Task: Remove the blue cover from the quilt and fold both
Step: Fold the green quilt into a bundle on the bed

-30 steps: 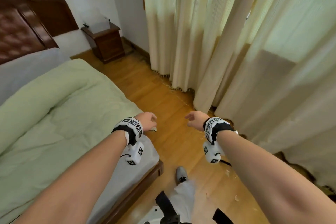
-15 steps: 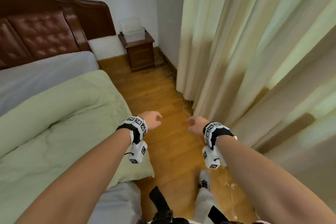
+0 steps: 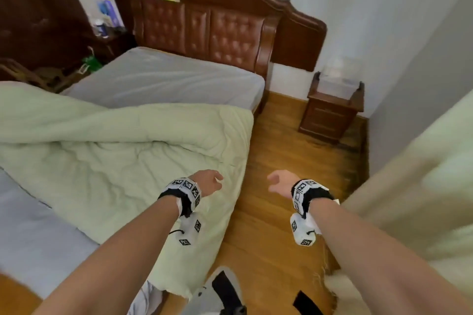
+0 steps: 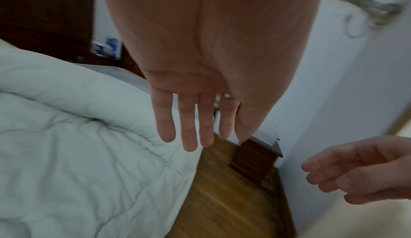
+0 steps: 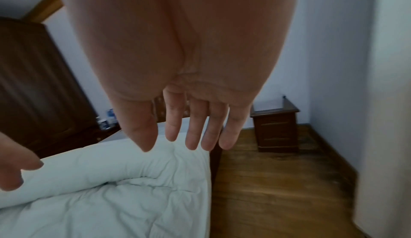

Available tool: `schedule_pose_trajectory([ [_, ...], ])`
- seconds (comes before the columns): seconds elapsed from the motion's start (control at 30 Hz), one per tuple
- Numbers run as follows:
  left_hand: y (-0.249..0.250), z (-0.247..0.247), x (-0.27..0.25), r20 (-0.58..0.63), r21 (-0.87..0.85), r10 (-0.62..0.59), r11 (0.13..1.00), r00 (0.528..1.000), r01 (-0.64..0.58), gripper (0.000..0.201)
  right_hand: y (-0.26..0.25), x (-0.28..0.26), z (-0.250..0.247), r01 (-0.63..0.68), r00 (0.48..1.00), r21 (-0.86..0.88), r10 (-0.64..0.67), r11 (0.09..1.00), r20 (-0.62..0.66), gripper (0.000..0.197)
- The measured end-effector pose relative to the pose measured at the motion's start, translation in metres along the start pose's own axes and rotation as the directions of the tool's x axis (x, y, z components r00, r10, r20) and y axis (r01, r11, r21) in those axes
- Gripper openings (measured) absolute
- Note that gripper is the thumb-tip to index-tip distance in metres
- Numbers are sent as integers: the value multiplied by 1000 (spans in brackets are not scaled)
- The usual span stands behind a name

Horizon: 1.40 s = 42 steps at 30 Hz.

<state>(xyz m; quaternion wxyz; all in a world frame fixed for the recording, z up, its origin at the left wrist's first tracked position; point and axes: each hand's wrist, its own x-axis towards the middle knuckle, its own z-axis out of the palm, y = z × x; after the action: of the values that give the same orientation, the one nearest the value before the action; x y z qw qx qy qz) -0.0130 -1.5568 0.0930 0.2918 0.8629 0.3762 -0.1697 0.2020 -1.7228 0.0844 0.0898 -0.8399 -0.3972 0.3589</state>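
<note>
At the far left we see a dark wooden wardrobe [image 3: 33, 7], and beside it a cluttered side stand [image 3: 102, 25] whose contents are too blurred to name. The bed [image 3: 163, 79] with its grey sheet runs from the near left toward the carved, button-padded brown headboard [image 3: 204, 25] at the far middle. The pale green padded quilt [image 3: 107, 161] lies rumpled across the near part of the bed, its far edge rolled into a thick fold and its right edge hanging over the side of the bed toward the wooden plank floor [image 3: 281, 161]. We can make out no blue cover on it in any view.

Our left hand [image 3: 208, 183] hovers above the quilt's right edge, fingers [image 4: 189, 127] straight and slightly spread, holding nothing and touching nothing. Our right hand [image 3: 280, 184] hangs over the floor just to the right, apart from the left, its fingers [image 5: 193, 131] likewise extended and loose, empty. Further right, a small brown wooden nightstand [image 3: 330, 112] stands against the white wall [image 3: 384, 20], and pale cream curtains [image 3: 422, 186] fill the near right.
</note>
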Motion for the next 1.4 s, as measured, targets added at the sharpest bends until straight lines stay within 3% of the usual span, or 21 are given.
schedule_pose_trajectory([
  [0.2,-18,-34,97,-37,-147,-204,969,978,197,38,-29,128,-74,151,985,-113,-139,982,106,49],
  [0.37,-3,-89,208,-12,-196,-248,950,969,241,40,-40,240,-148,135,984,-148,-115,980,134,52],
  [0.47,5,-143,272,-101,-207,-256,950,961,232,41,-63,317,-188,155,982,-138,-138,978,128,57],
  [0.63,-15,-206,348,-150,-243,-323,928,934,282,44,-123,441,-205,244,950,-172,-199,955,241,74],
  [0.77,-58,-216,408,-135,-333,-473,849,871,410,57,-160,554,-195,323,927,-313,-232,893,295,88],
  [0.9,-108,-200,487,-1,-465,-674,654,739,596,69,-197,688,-161,423,876,-347,-281,837,391,101],
  [1.0,-126,-185,538,132,-546,-745,497,654,675,72,-206,765,-135,454,845,-339,-278,824,457,112],
  [1.2,-129,-173,599,280,-673,-754,287,594,682,79,-199,843,-100,444,786,-355,-168,823,595,133],
  [1.3,-131,-165,607,334,-725,-757,175,562,666,77,-199,848,-88,503,737,-457,-87,733,671,112],
  [1.4,-123,-162,602,416,-776,-768,-21,487,630,73,-193,832,-84,569,609,-419,-20,708,793,76],
])
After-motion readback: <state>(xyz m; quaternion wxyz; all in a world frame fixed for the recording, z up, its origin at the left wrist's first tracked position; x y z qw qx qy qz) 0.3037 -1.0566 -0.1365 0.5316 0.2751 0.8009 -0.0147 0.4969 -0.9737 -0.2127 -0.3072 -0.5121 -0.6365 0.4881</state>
